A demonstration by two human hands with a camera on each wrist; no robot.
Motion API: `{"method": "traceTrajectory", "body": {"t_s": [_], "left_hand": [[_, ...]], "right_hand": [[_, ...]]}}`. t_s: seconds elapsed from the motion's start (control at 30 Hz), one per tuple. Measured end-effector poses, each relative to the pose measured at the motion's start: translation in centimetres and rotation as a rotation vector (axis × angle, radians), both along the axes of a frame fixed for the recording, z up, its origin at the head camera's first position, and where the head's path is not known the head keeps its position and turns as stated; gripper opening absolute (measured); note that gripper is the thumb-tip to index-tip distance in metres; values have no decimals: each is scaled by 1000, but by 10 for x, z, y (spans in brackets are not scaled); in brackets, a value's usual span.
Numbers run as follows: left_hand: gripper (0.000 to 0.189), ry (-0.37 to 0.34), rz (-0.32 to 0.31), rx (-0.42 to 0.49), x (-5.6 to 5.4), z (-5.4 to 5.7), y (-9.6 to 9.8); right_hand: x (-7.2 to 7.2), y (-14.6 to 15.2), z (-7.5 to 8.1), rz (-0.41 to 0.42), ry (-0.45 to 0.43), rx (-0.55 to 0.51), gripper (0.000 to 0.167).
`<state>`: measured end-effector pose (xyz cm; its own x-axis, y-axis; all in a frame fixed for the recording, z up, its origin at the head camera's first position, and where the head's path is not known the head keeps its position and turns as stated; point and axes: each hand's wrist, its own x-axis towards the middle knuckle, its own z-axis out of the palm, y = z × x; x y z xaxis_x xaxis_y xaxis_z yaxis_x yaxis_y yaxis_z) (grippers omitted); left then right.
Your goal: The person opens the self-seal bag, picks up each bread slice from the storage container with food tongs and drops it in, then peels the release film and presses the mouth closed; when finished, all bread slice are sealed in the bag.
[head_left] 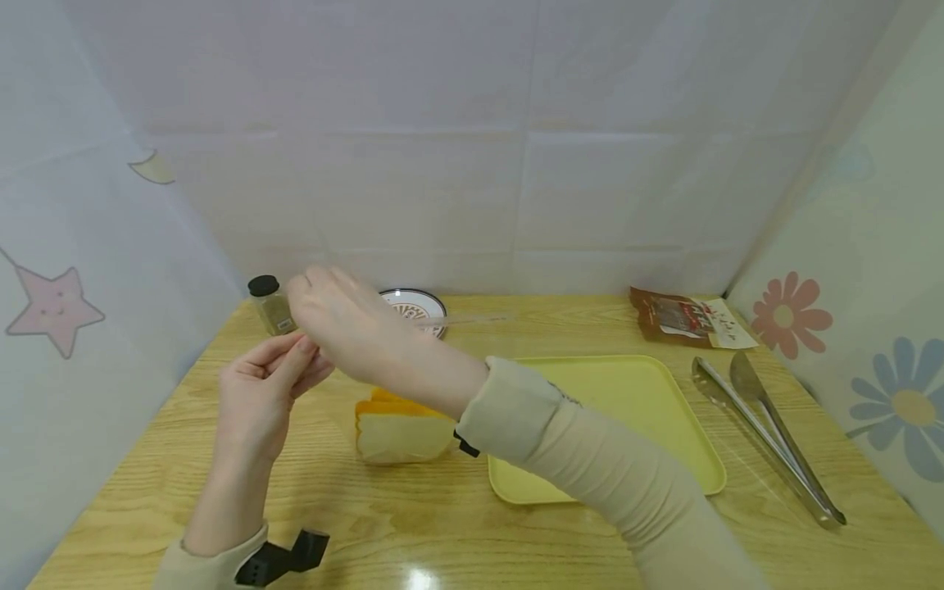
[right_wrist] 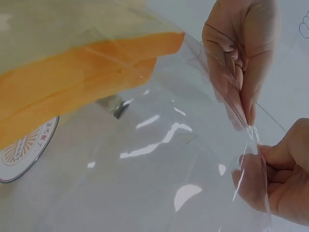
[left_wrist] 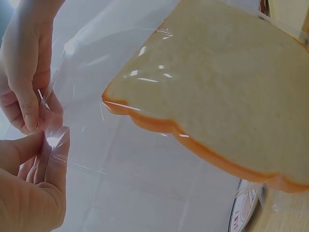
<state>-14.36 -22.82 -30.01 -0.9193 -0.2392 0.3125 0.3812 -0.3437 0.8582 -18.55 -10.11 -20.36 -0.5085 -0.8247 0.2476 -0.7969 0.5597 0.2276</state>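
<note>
My left hand pinches the edge of a clear plastic bag between thumb and fingers. Beside it, my right hand pinches the same edge, its forearm crossing over the front of the table. In the left wrist view, fingertips of the left hand and right hand nearly meet at the film. Slices of white bread with orange-brown crust lie inside the bag; the bread shows large through the shiny film. The right wrist view has the right hand below the left hand.
Behind the hands stand a black-capped seasoning jar and a patterned plate. A yellow tray lies right of the bread, partly covered by the right sleeve. Farther right are metal tongs and a brown food packet.
</note>
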Motion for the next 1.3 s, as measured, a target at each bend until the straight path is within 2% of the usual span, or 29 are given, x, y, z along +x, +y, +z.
{"method": "traceTrajectory", "body": {"t_s": [0.2,0.3,0.4,0.5,0.57,0.63,0.77,0.9,0.97,1.2,1.3], "left_hand": [[15,-12,21,-4,0,0,0],[15,-17,10,8,-1,0,-2],[14,-28,2,35,-2,-1,-2],[13,-45,27,63,-3,-2,-2],[12,-59,62,73,-5,-2,-2],[14,-72,93,75,-6,-1,-1],[17,-92,130,74,-6,0,-2],[16,-98,138,80,-6,1,-2],[17,-100,138,84,-6,1,-2],[16,-77,121,86,-6,0,-2],[17,-75,115,91,-5,-1,-3]], "right_hand": [[0,0,-7,-27,59,-65,11],[-6,5,-3,-58,86,-100,13],[-14,17,5,-107,0,-175,21],[-22,28,12,-143,-183,-302,32],[-24,35,13,-156,-285,-399,30],[-27,43,12,-173,-340,-498,21],[-31,61,6,-192,-363,-710,13],[-35,81,-3,-183,-385,-956,13],[-37,93,-6,-182,-386,-1045,11],[-45,141,-12,-220,-370,-1212,12],[-48,161,-13,-242,-383,-1238,13]]}}
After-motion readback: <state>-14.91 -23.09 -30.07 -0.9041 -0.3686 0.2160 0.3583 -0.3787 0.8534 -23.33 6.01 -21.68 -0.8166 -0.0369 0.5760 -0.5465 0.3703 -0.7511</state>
